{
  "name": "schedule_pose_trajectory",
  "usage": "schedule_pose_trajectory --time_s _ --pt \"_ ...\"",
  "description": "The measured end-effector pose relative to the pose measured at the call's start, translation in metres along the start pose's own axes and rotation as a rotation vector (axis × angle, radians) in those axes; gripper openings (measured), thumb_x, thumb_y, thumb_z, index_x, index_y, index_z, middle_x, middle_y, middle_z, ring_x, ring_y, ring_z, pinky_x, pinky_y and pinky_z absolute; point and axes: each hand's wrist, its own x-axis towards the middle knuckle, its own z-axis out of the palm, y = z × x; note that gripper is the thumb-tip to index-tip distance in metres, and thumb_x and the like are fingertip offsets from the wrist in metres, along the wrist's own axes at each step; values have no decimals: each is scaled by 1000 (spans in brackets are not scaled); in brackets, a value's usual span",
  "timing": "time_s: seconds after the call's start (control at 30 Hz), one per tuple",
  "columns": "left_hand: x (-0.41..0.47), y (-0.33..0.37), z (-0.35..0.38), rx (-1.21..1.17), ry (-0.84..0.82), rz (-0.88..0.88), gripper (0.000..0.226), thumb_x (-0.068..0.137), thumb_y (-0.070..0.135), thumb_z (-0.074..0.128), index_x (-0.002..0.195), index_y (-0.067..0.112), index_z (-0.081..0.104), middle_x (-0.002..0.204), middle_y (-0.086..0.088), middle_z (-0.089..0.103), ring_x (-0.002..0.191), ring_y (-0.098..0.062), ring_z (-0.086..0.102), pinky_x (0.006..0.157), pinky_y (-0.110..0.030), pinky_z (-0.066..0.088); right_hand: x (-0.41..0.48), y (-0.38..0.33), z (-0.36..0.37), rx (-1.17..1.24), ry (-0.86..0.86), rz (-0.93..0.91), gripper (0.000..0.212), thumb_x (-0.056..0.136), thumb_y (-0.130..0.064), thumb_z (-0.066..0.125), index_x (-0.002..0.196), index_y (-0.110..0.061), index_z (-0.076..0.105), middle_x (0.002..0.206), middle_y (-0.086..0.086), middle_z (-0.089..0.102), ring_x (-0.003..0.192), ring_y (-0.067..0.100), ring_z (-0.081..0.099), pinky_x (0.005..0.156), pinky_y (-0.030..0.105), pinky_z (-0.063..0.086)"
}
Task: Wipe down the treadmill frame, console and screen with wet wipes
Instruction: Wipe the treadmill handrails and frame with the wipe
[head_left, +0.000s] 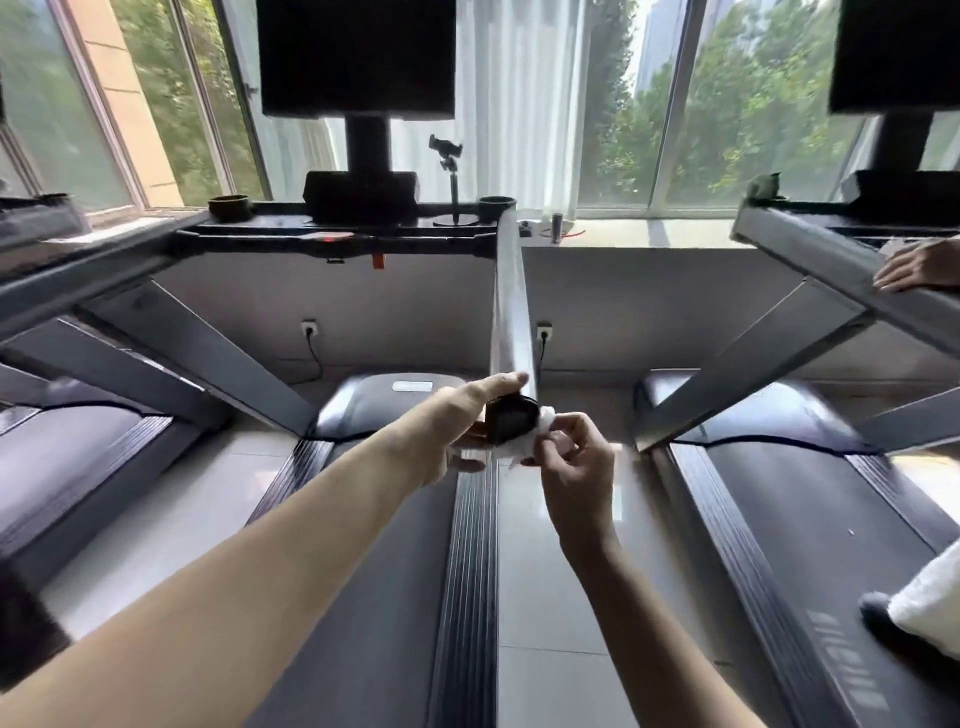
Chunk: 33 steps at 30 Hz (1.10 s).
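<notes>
A silver handrail (510, 312) of the treadmill runs from the console (358, 228) toward me and ends in a black cap (511, 418). My left hand (457, 426) grips the rail's end from the left, thumb lying along the top. My right hand (563, 452) pinches a white wet wipe (524, 434) pressed against the cap's right and under side. The dark screen (357, 57) stands on a post above the console. The belt (374, 571) lies below my arms.
A phone holder (451, 171) and cup holders (231, 207) sit on the console. A second treadmill stands at right; another person's hand (914, 267) rests on its rail (810, 249), and a white-clad leg (930, 597) is on its belt. Windows lie beyond.
</notes>
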Motion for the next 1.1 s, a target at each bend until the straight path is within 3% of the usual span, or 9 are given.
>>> schedule_pose_trajectory --time_s 0.1,0.2,0.3,0.47,0.57,0.77,0.87,0.97,1.1 --pt "6 0 2 -30 -46 -33 40 84 62 68 91 23 75 95 -4 76 97 -24 71 102 -45 49 2 -5 4 127 -11 36 6 80 -2 59 78 -8 59 67 1 62 61 18 62 60 52 60" --pt "8 -3 4 -33 -49 -33 36 86 59 67 88 24 74 92 -3 73 96 -24 70 108 -48 46 1 -19 7 179 -7 -49 8 77 -9 61 78 -17 60 74 2 68 71 30 68 66 43 57" --pt "9 -4 4 -28 -19 -31 33 85 58 68 86 26 76 89 0 75 91 -21 69 108 -46 47 -3 -7 14 166 51 -30 11 76 -11 63 74 -21 58 70 -2 63 67 20 59 65 38 50" --pt "11 -7 4 9 0 -2 33 86 59 65 86 27 73 90 3 79 85 -14 72 98 -40 42 -7 25 23 385 -9 354 7 79 -13 66 74 -17 63 67 0 58 71 21 55 78 64 55" --pt "13 -11 3 35 8 9 40 80 66 67 90 29 77 96 6 80 103 -16 71 110 -44 38 -2 15 18 459 -15 363 2 75 -7 61 74 -8 60 66 2 57 70 22 56 73 53 57" --pt "15 -15 5 24 12 24 38 64 74 66 81 44 80 100 9 79 107 -17 69 113 -45 38 -6 5 14 406 -1 163 17 80 -1 66 72 -15 63 65 -4 56 66 13 50 64 31 46" --pt "17 -16 6 28 34 22 38 62 74 66 77 41 80 100 7 79 105 -16 70 107 -42 40 -1 31 20 443 -48 334 10 76 -13 66 69 -13 58 70 5 51 72 20 47 71 40 41" --pt "19 -18 6 23 59 18 50 61 74 69 87 32 77 102 2 79 104 -18 71 106 -42 43 7 44 25 525 -106 495 15 73 -11 68 77 0 58 77 13 54 79 26 51 78 48 49" --pt "18 -21 8 0 63 43 59 57 78 69 94 34 81 106 4 79 109 -19 70 112 -46 41 4 15 7 506 -142 381 10 76 -6 69 72 -14 65 76 16 61 76 27 58 76 46 55"
